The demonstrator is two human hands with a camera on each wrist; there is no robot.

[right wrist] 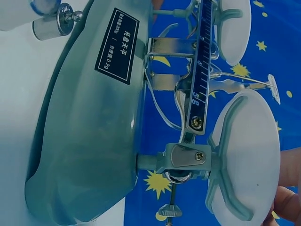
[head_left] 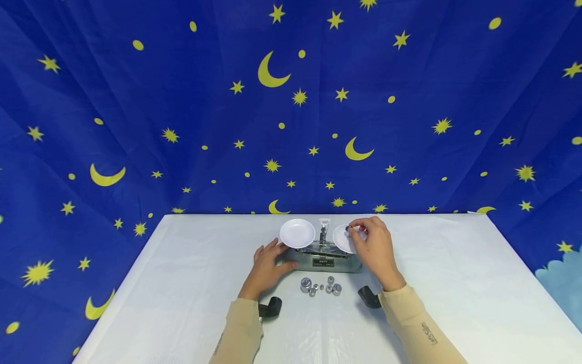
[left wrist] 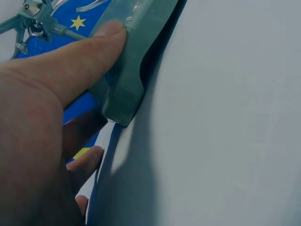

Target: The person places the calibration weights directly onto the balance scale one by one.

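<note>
A grey-green pan balance (head_left: 300, 263) stands on the table with a white pan on each side. At its left end, my left hand (head_left: 267, 269) grips the base; the thumb (left wrist: 101, 47) presses on the front face and the other fingers reach behind. Above the right pan (head_left: 340, 241), my right hand (head_left: 375, 250) pinches a small dark object (head_left: 348, 228) between thumb and forefinger; I cannot tell its kind. The left pan (head_left: 297, 233) holds nothing. From the right wrist camera, the right pan (right wrist: 256, 155) hides most of that hand's fingers.
Several metal weights (head_left: 306, 284) of different sizes stand in front of the balance. A black curved piece (head_left: 273, 307) shows at the left wrist, another (head_left: 369, 297) at the right. Behind the white table (head_left: 182, 283) hangs a blue cloth (head_left: 204, 101) with yellow stars and moons.
</note>
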